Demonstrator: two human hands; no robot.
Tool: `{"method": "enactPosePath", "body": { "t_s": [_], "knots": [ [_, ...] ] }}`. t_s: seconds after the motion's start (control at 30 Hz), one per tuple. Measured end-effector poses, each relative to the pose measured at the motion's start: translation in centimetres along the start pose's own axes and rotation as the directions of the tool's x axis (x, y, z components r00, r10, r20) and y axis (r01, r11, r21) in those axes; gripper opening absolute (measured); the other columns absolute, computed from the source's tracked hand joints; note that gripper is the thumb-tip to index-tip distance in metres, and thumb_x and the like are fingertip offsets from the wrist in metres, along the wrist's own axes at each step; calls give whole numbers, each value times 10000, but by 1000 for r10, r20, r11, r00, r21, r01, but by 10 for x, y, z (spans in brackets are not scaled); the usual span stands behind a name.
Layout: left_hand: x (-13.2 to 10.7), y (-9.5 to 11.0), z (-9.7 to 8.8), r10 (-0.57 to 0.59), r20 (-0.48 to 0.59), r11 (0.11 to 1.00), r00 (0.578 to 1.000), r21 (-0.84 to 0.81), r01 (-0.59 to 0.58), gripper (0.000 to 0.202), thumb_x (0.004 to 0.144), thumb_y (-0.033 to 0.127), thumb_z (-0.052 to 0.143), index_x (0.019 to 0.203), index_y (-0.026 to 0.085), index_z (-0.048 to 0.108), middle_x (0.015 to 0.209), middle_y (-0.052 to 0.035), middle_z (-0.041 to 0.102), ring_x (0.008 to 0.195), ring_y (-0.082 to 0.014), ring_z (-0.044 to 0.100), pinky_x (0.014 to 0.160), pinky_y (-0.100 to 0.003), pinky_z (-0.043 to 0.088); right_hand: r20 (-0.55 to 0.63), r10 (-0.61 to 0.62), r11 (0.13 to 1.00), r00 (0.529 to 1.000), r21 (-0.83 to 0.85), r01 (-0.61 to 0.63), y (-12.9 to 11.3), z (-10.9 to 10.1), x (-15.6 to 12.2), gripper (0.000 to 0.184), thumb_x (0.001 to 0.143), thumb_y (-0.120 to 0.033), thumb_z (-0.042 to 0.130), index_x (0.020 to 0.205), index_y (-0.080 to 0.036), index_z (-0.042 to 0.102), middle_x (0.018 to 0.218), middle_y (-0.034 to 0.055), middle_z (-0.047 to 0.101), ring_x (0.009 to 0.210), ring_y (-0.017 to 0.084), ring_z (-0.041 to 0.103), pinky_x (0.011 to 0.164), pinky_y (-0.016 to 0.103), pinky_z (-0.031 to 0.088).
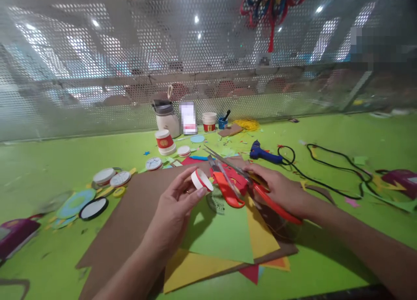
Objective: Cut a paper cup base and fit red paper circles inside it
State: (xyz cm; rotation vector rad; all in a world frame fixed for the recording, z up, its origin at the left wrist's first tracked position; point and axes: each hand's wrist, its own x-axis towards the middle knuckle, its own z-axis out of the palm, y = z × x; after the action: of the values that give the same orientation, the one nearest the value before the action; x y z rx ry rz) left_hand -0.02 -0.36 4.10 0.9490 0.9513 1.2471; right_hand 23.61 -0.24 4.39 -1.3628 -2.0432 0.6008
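My left hand (177, 200) pinches a short white paper-cup ring (201, 179) with a red edge, tilted above the sheets. In my right hand (276, 188) is a pair of scissors (273, 203) with red handles, its long blades pointing toward the far left. Between the hands lies an orange-handled cutting tool (224, 185) beside a red object (235, 177). Beneath are a green paper sheet (221, 230), yellow paper (195, 269) and brown cardboard (120, 217). A clear protractor (215, 201) rests on the green sheet.
Paper cups (165, 142), a white jug (167, 122) and a blue paint jar (223, 123) stand at the back. On the right lies a blue glue gun (264, 153) with a looping black cord (339, 151). Round discs (94, 208) cover the left. A perforated screen (130, 74) rises behind.
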Motion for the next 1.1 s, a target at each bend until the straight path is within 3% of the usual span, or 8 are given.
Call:
{"method": "enactPosePath", "body": {
  "t_s": [0.13, 0.23, 0.37, 0.57, 0.77, 0.87, 1.0, 1.1],
  "knots": [
    [-1, -3, 2, 68, 21, 996, 997, 54, -69, 516, 635, 231, 825, 1119, 233, 644, 1148, -79, 713, 1019, -220, 662, 925, -335, 490, 11, 20, 999, 1000, -46, -20, 1, 3, 0, 404, 823, -252, 572, 1220, -198, 620, 1226, 105, 675, 1050, 264, 659, 867, 357, 519],
    [3, -8, 1, 88, 42, 995, 995, 43, -89, 546, 601, 204, 836, 1111, 232, 642, 1220, -74, 675, 969, -213, 674, 858, -320, 526, 27, 44, 997, 999, -69, -42, 7, 5, 0, 455, 788, -182, 586, 1242, -172, 610, 1196, 123, 688, 1057, 274, 654, 899, 390, 506],
    [4, -12, 0, 90, 30, 993, 995, 72, -92, 585, 577, 158, 841, 1126, 198, 644, 1092, -82, 717, 909, -208, 675, 770, -290, 550, 33, 37, 997, 999, -68, -34, 9, 6, -1, 431, 793, -170, 594, 1223, -173, 615, 1172, 122, 694, 1086, 280, 637, 931, 413, 485],
    [-3, -8, 6, 92, -4, 994, 996, 55, -91, 559, 598, 128, 829, 1115, 208, 634, 1064, -93, 736, 912, -191, 681, 820, -281, 527, 115, 69, 966, 991, 241, -95, -7, 4, -4, 299, 843, -304, 611, 1105, -161, 625, 959, 69, 709, 860, 240, 658, 738, 331, 523],
    [-2, -7, 5, 60, 47, 994, 997, 84, -64, 574, 633, 158, 824, 1164, 212, 613, 1040, -85, 727, 843, -189, 688, 754, -288, 546, 149, 125, 913, 981, 370, -173, -22, -3, -8, 241, 895, -371, 577, 1025, -169, 600, 664, -21, 572, 573, 137, 527, 523, 237, 418],
    [0, -5, 2, -14, 90, 996, 996, 86, 6, 507, 701, 220, 795, 1174, 201, 613, 990, -85, 724, 813, -184, 679, 666, -249, 533, 137, 144, 893, 980, 409, -189, -20, -4, -9, 222, 878, -398, 604, 944, -188, 578, 612, -49, 513, 528, 121, 483, 495, 228, 392],
    [4, -3, -2, -214, 205, 968, 955, -87, 236, 289, 862, 380, 618, 1019, 140, 654, 915, -123, 713, 739, -182, 669, 601, -250, 521, 159, 142, 843, 977, 497, -204, -13, -2, -10, 246, 904, -406, 560, 775, -201, 513, 655, -32, 532, 544, 118, 520, 510, 231, 420],
    [9, -2, -4, -256, 150, 941, 955, -187, 281, 283, 903, 392, 542, 958, 131, 637, 813, -117, 697, 680, -176, 655, 576, -250, 519, 205, 147, 800, 968, 550, -238, -9, -1, -12, 214, 909, -393, 549, 816, -203, 514, 689, -19, 560, 565, 126, 548, 523, 236, 443]
  ]
}}
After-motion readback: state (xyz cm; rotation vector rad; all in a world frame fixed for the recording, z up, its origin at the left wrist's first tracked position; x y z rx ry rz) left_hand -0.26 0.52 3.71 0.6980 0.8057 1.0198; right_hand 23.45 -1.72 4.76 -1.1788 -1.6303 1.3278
